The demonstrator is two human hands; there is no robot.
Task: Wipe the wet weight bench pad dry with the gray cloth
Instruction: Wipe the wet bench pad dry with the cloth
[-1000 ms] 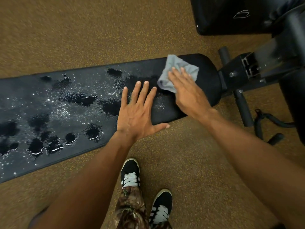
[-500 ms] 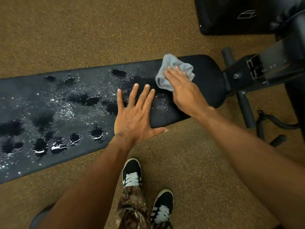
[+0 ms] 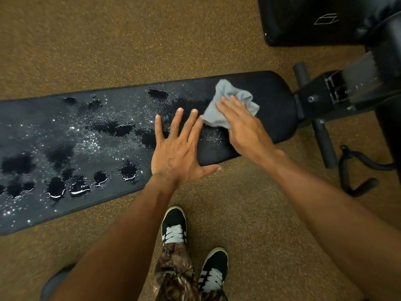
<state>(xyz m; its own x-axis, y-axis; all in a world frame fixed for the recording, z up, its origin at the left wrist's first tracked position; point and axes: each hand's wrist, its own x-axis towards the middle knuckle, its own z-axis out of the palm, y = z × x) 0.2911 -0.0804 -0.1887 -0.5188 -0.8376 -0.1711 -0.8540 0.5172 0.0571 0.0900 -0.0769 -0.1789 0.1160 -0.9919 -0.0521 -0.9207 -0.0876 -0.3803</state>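
A long black weight bench pad (image 3: pixel 275 105) runs across the frame, with water puddles and droplets over its left and middle parts. The crumpled gray cloth (image 3: pixel 219 114) lies near the pad's right end. My right hand (image 3: pixel 243 124) presses flat on the cloth with straight fingers. My left hand (image 3: pixel 175 148) rests flat on the pad just left of the cloth, fingers spread, its fingertips close to the cloth's edge. The pad's right end looks dry.
The bench's black metal frame (image 3: pixel 325 98) and foot bars (image 3: pixel 323 142) stand at the right, with a curved black handle (image 3: pixel 355 170) on the floor. Another black padded piece (image 3: pixel 308 20) sits at the top right. My two shoes (image 3: pixel 173 227) stand on brown speckled carpet.
My right hand has slid the cloth a little leftward along the pad, toward my left hand. The left hand has stayed flat on the pad.
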